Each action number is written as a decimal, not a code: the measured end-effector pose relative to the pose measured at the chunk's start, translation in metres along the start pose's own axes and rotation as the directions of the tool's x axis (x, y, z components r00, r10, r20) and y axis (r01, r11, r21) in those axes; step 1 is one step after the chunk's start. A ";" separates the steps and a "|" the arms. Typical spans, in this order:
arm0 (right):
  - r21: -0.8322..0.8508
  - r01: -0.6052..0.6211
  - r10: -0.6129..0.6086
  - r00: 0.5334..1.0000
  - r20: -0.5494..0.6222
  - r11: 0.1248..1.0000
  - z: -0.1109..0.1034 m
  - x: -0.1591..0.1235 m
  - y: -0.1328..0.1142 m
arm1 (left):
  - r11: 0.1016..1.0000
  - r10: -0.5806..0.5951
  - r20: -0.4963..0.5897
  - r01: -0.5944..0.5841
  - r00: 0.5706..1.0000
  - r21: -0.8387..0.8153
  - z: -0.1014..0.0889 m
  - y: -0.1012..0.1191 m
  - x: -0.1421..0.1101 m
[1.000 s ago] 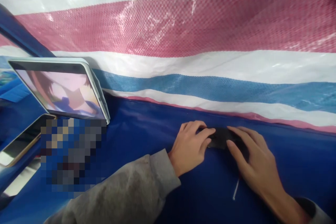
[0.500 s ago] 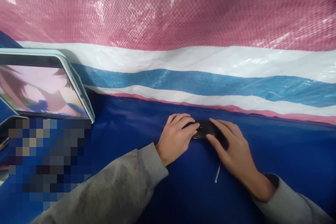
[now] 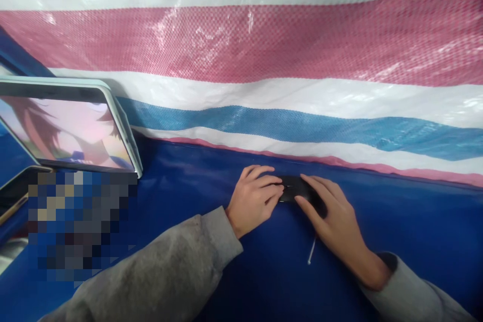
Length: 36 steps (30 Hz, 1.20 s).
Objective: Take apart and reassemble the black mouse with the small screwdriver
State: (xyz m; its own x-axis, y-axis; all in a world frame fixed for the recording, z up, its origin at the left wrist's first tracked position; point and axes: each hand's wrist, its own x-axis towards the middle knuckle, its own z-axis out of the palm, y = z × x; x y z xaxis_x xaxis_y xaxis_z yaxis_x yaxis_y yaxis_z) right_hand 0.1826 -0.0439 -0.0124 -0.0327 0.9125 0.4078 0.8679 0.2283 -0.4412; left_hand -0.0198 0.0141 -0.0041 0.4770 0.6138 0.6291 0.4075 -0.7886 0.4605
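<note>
A black computer mouse (image 3: 292, 192) lies between my two hands, low over the blue surface. My right hand (image 3: 334, 216) wraps round its right end, thumb on the near side and fingers on the far side. At the left end, my left hand (image 3: 254, 198) has bent fingers with the tips at the mouse's edge; the tips partly cover that end. A thin white stick with a small tip, like a cotton swab (image 3: 311, 251), shows below my right hand. Its upper end is hidden by the hand, so I cannot tell whether it is held.
A tablet (image 3: 75, 131) in a pale case stands tilted at the left, playing a cartoon. Beside it lies a phone-like dark object (image 3: 17, 193), next to a pixelated patch. Blue sheeting (image 3: 181, 181) covers the work surface. Behind rises a striped woven tarp (image 3: 241, 45).
The view has tilted up slightly and shifted left. My left fingers have drawn back a little along the mouse and spread somewhat. My right hand keeps its hold.
</note>
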 end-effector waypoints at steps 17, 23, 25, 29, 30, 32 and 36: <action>0.009 0.009 -0.009 1.000 -0.002 1.000 0.001 0.001 -0.001 | 0.997 -0.067 0.070 0.069 0.995 -0.027 0.000 0.000 0.001; 0.014 0.008 -0.008 1.000 0.004 1.000 0.002 0.001 0.000 | 0.995 -0.088 0.111 0.092 0.990 -0.033 0.001 -0.002 0.000; 0.018 0.006 -0.006 1.000 0.007 1.000 0.002 0.001 0.000 | 0.995 -0.088 0.101 0.092 0.991 -0.039 0.001 -0.003 -0.001; 0.020 0.008 -0.008 1.000 0.000 1.000 0.002 0.001 0.000 | 0.995 -0.076 0.064 0.080 0.995 -0.066 0.001 -0.003 -0.001; 0.019 0.007 -0.007 1.000 0.000 1.000 0.002 0.001 0.001 | 0.994 -0.076 0.056 0.080 0.996 -0.075 0.001 -0.003 -0.001; 0.016 0.004 -0.004 1.000 -0.002 1.000 0.003 0.001 0.001 | 0.992 -0.075 0.043 0.079 0.996 -0.094 0.002 -0.004 -0.001; 0.014 0.000 0.000 1.000 -0.001 1.000 0.002 0.001 0.001 | 0.991 -0.079 0.046 0.083 0.996 -0.105 0.002 -0.003 -0.001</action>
State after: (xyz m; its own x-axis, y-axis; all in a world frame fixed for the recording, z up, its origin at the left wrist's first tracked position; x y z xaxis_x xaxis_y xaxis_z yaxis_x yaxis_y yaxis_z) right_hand 0.1819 -0.0419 -0.0141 -0.0320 0.9123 0.4083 0.8609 0.2327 -0.4524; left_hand -0.0201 0.0165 -0.0071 0.4787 0.6750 0.5614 0.3615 -0.7343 0.5746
